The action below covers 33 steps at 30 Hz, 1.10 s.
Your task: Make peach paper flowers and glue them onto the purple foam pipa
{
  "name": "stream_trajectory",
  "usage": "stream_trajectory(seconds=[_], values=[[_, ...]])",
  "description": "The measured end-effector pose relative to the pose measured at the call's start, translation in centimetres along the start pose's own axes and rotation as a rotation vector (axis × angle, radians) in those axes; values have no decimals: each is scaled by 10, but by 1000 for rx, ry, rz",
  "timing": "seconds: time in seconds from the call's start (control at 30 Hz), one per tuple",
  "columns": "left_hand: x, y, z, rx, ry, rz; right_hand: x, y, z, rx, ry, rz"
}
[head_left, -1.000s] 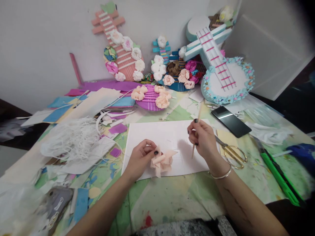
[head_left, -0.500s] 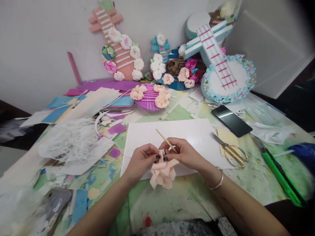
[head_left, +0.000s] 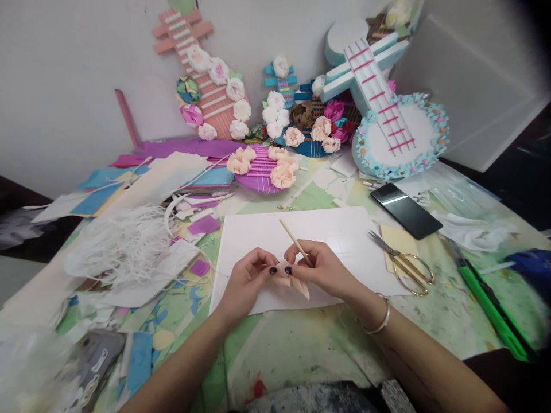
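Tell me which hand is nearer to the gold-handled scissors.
Right. The right hand is just left of the gold-handled scissors, not touching them; the left hand is farther left, beyond the peach paper between the hands.

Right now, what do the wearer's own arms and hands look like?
Left hand and right hand are ungloved, with dark, glossy polish on the thumbnails. Visible forearms are bare of sleeves. A slim silver-coloured bangle circles the right wrist.
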State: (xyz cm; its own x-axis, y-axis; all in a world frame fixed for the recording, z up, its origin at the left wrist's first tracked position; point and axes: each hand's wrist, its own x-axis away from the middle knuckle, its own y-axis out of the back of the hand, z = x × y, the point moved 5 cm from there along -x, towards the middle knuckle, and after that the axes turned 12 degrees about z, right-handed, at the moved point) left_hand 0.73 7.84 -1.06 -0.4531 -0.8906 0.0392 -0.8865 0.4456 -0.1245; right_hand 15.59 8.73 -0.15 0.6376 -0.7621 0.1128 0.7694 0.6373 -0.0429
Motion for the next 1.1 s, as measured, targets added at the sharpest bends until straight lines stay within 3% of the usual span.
stream_trajectory(seconds=[0.33, 0.57, 0.77, 0.97, 1.1], values=[[4, -3, 6, -8, 76, -30, 0, 2, 1, 115, 37, -53], [5, -2, 5, -160, 9, -20, -1, 6, -4, 221, 21, -110], [2, -2, -1, -305, -11, 55, 0, 5, -5, 228, -16, -105], [4, -7, -18, -534, -172, 144, 0, 7, -3, 227, -20, -129], [10, -14, -27, -784, -311, 117, 1, 10, -5, 238, -39, -171]])
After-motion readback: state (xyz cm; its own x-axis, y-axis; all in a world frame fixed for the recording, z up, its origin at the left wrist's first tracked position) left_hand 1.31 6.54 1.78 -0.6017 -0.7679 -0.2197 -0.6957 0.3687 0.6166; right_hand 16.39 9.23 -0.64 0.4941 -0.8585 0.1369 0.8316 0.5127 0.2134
